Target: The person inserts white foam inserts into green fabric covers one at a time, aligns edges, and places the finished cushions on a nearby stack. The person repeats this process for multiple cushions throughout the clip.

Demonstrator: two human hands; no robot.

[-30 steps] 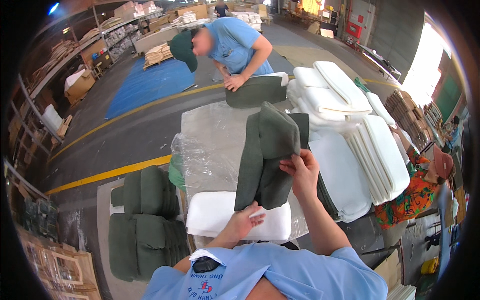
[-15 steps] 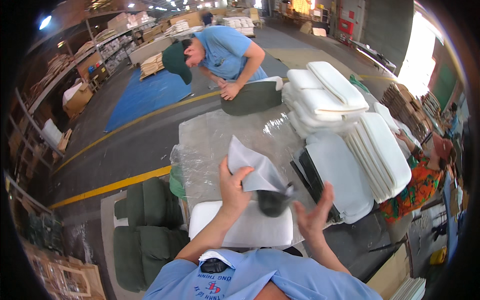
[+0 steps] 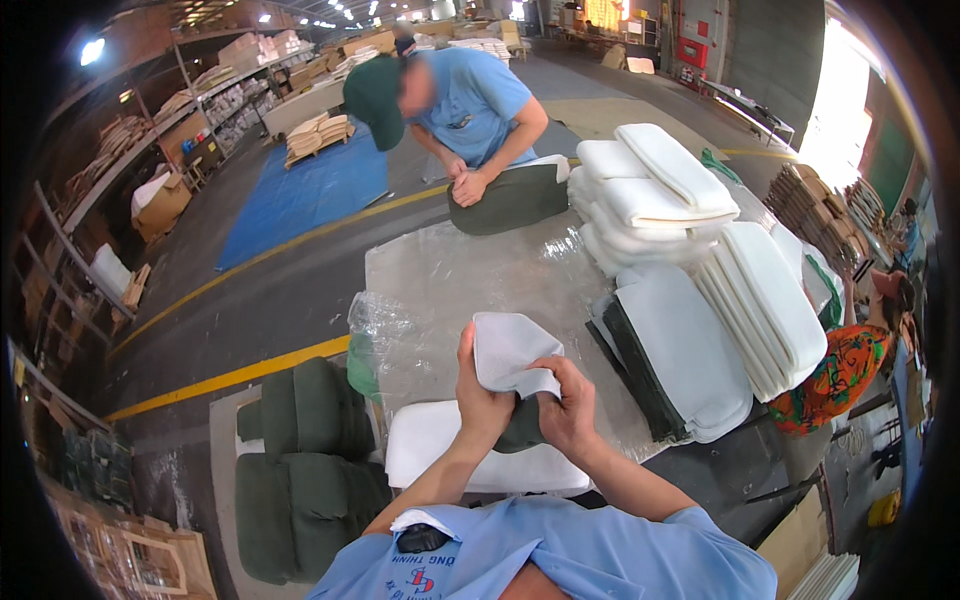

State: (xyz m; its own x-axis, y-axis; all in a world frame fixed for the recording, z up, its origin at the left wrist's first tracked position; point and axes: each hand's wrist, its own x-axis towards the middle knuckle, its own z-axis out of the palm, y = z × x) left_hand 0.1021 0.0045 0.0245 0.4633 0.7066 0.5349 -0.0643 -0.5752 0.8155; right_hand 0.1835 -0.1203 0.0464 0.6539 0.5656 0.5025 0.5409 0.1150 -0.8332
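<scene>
I see a light-blue shirt point(image 3: 600, 550) on the wearer | short sleeves point(image 3: 693, 514), same blue | front open at the neck | left chest: white cloth point(image 3: 421, 517) beside a rounded, glossy black piece point(image 3: 424, 539) | I note blue lettering point(image 3: 424, 562), red emblem point(image 3: 422, 580) | forearms point(image 3: 435, 475) and fingers point(image 3: 466, 345) bare

A factory workshop is stretching out around the fingers point(image 3: 568, 378). White pads point(image 3: 655, 200) are standing in stacks to their right, and green cushions point(image 3: 310, 500) are lying in rows to their left. Beyond the fingers, a blue-shirted co-worker point(image 3: 490, 90) is leaning over the plastic-covered table point(image 3: 455, 275). Farther off to their left, a yellow line point(image 3: 250, 373) is marking the dark floor point(image 3: 280, 310), loaded shelves point(image 3: 198, 93) are rising, and lamps point(image 3: 92, 52) are glowing overhead. Well beyond them to the right, light is flooding through a tall opening point(image 3: 835, 95).
</scene>
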